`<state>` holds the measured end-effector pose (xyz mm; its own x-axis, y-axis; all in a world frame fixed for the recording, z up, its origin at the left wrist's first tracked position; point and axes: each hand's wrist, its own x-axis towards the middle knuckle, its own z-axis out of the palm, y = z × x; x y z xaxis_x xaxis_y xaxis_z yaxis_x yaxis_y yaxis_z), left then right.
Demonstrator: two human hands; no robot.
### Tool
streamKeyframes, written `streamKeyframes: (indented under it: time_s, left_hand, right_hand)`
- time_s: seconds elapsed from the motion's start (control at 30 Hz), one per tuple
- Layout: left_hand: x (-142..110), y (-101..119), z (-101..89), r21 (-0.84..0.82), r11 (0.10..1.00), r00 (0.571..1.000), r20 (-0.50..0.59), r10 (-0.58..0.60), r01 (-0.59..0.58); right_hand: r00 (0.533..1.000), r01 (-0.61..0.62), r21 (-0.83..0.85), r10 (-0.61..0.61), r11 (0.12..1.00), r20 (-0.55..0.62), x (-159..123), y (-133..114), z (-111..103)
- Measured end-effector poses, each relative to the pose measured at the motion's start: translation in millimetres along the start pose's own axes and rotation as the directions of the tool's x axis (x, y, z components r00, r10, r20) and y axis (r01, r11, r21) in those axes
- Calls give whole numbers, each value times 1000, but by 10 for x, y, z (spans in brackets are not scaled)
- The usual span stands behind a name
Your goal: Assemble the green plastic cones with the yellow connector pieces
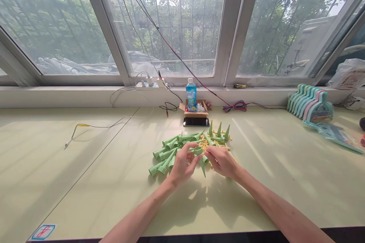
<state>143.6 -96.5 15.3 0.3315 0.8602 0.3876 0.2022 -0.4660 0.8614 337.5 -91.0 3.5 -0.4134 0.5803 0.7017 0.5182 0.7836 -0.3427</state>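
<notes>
My left hand (182, 165) is closed, with thumb and fingers around a green plastic cone (198, 151) whose open round end faces up. Right beside that end, my right hand (221, 160) has its fingertips pinched together; whatever they hold is hidden. Underneath and to the left lies a pile of green tapered plastic tubes (168, 154) with ribbed collars. Small yellow plastic pieces (203, 144) are heaped just behind my hands. Several pointed green cones (219, 130) stand upright at the back right of the pile.
Behind the pile lie a black phone (196, 122) and an open cardboard box (196, 114) with a blue drink bottle (191, 95). A coiled cable (235, 106) rests near the window ledge. Pastel plastic pieces (310, 102) stand in a row at the right. A thin wire (94, 126) crosses the left side.
</notes>
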Motion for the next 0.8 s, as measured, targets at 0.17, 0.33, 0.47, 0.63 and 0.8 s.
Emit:
streamKeyframes:
  time_s: [0.17, 0.33, 0.47, 0.63, 0.8]
  left_hand:
    - [-3, 26, -2, -4, 1000, 1000, 17, 4, -4]
    - [1, 33, 0, 12, 1000, 1000, 11, 9, -9]
    - [1, 38, 7, 14, 1000, 1000, 7, -18, 18]
    - [-3, 70, 2, -64, 994, 996, -3, -88, 88]
    - [29, 34, 1, -138, 976, 983, -50, -174, 166]
  right_hand:
    - [1000, -1, -29, 1, 1000, 9, -11, 4, 13]
    - [1000, 9, -43, -9, 999, 6, -11, 19, 8]
    - [1000, 11, -36, -12, 999, -23, -11, 35, 0]
    - [999, 11, -17, -12, 1000, -48, -3, 27, -6]
    - [993, 13, -18, -15, 1000, -120, 12, 5, -19]
